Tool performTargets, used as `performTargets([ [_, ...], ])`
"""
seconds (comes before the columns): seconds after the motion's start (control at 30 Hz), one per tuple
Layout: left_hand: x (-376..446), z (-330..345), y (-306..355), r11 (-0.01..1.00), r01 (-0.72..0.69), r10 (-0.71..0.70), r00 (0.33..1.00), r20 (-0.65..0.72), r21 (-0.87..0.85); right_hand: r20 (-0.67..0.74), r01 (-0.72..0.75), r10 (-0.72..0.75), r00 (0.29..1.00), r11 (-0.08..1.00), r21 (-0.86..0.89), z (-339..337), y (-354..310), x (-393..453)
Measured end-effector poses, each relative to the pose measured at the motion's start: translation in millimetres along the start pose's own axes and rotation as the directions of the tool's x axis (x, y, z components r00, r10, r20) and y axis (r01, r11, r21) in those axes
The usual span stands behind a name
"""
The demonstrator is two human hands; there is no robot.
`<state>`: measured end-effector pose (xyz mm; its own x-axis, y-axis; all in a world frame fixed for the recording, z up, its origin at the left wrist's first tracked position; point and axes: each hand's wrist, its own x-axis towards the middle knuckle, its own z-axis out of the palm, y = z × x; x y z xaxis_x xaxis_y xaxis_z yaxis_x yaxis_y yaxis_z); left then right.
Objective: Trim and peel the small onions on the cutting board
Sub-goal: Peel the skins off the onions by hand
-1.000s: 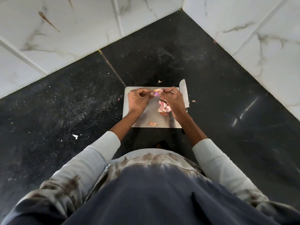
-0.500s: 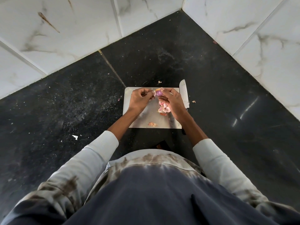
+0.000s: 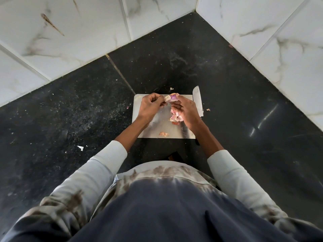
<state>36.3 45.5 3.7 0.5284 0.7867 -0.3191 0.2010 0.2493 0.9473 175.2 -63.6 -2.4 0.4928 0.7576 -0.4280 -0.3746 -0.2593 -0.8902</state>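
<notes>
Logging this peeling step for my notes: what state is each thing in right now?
Onion: partly peeled, purple flesh showing, held above the board.
Left hand: pinches a strip of skin at the onion.
Right hand: grips the onion.
Knife: lying unused along the board's right edge.
Cutting board: flat, strewn with peels.

Small onion [image 3: 173, 98] pinched in my right hand [image 3: 186, 109] over cutting board [image 3: 139, 105], far edge. My left hand [image 3: 151, 106] pinches a pale skin strip [image 3: 167, 98] at the onion's 9 o'clock. Peel scraps [image 3: 175, 116] beneath right hand. Knife [image 3: 197, 100] on board's 3 o'clock edge.
</notes>
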Motion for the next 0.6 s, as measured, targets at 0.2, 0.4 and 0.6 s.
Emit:
performTargets([
  [0.2, -0.3, -2.1, 2.6, 0.996, -0.003, 0.006, 1.000, 0.031, -0.090, -0.006, -0.030, 0.030, 1.000, 0.996, 0.079, -1.9, -2.7, 4.3],
  [0.4, -2.8, -2.9, 5.0, 0.993, -0.001, 0.005, 0.999, 0.036, -0.116, 0.007, -0.119, 0.120, 0.993, 0.972, 0.200, -3.0, -4.8, 6.6],
  [0.6, -1.4, -4.3, 3.0, 0.994, -0.006, 0.009, 1.000, 0.028, -0.107, 0.060, -0.185, 0.176, 0.983, 0.960, 0.209, -2.6, -7.8, 2.7],
])
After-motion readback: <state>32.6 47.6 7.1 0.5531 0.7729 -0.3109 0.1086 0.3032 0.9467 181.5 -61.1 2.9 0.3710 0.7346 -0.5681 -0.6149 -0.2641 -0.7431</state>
